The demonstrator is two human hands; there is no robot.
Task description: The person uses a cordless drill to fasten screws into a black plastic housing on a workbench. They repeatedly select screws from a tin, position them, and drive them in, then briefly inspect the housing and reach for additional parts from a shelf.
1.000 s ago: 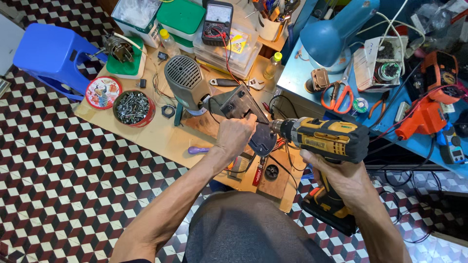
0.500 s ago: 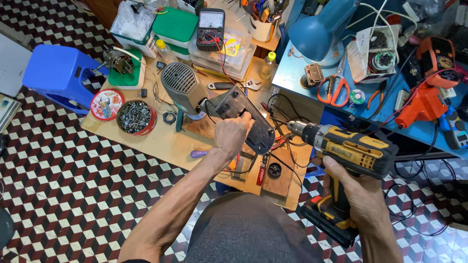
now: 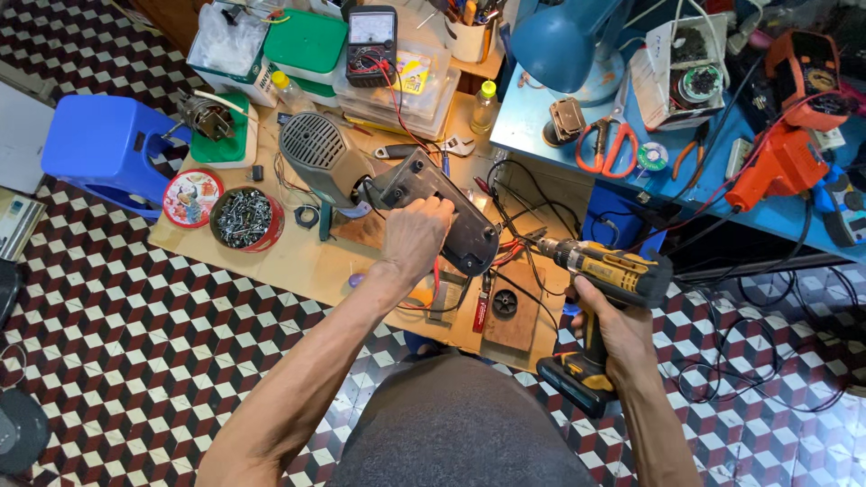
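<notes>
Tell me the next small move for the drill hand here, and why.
Probably swing the yellow cordless drill left so its tip meets the dark housing. The right hand holds the drill level, its tip pointing at the housing but clear of it, while the left hand grips the housing on the wooden board. Which screw cannot be told.

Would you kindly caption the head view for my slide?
Left hand steadies a dark housing; right hand holds a yellow drill.

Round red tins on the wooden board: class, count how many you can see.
2. A closed round red tin with a picture lid lies near the blue plastic stool; an open round red tin of screws sits beside it. Clutter may hide others.
</notes>
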